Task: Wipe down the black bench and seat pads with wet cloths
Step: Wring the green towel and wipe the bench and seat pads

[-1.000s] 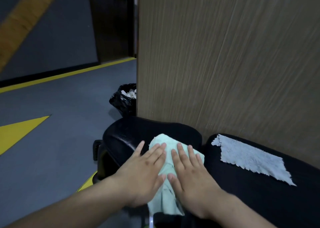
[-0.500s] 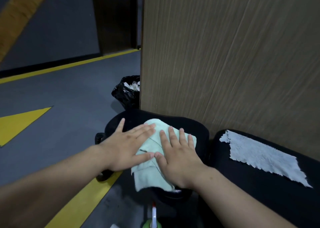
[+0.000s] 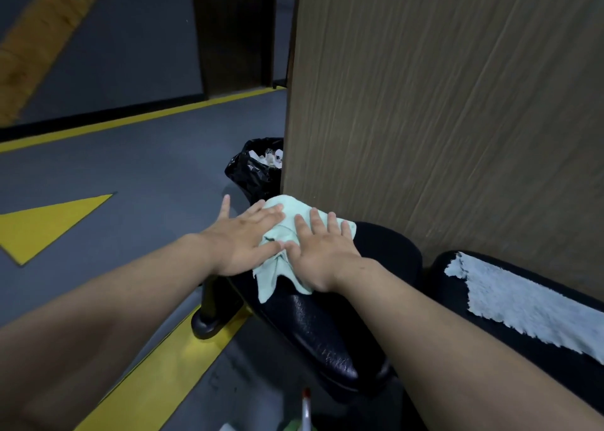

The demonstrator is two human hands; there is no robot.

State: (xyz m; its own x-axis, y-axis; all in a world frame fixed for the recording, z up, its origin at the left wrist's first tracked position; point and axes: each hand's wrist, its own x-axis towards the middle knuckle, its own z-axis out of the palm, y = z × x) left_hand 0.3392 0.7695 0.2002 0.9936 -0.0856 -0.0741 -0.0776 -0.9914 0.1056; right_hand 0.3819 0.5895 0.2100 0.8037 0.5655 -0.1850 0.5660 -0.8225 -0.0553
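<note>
Both hands are lying flat on a pale green cloth [image 3: 277, 254] at the far end of the nearer black seat pad [image 3: 330, 326]. The left hand [image 3: 242, 241] is pressing on the cloth's left part with its fingers [image 3: 264, 213] spread and straight, gripping nothing, the thumb reaching out past the pad's edge over the floor. The right hand [image 3: 322, 254] is sitting just beside it, thumbs nearly touching, its fingers [image 3: 317, 223] likewise stretched open and laid palm down on the cloth rather than closed around it. The cloth is bunching between the two hands, and a loose flap is hanging toward the person over the glossy black padding. The pad is standing against a tall wood-grain panel [image 3: 441, 103], and its dark leg [image 3: 212, 313] is resting on a yellow floor stripe [image 3: 157, 365]. To the right, across a narrow gap, a second black seat pad [image 3: 510, 345] is carrying a pale blue cloth [image 3: 523, 303] with ragged edges, spread flat and untouched by either hand. Behind the first pad, at the panel's corner, a black bin bag [image 3: 251, 172] is holding crumpled white scraps. The floor [image 3: 130, 175] is grey with yellow lines and a yellow triangle [image 3: 49, 221] at the left. At the bottom edge something thin and white with a red tip is showing, too cut off to identify.
</note>
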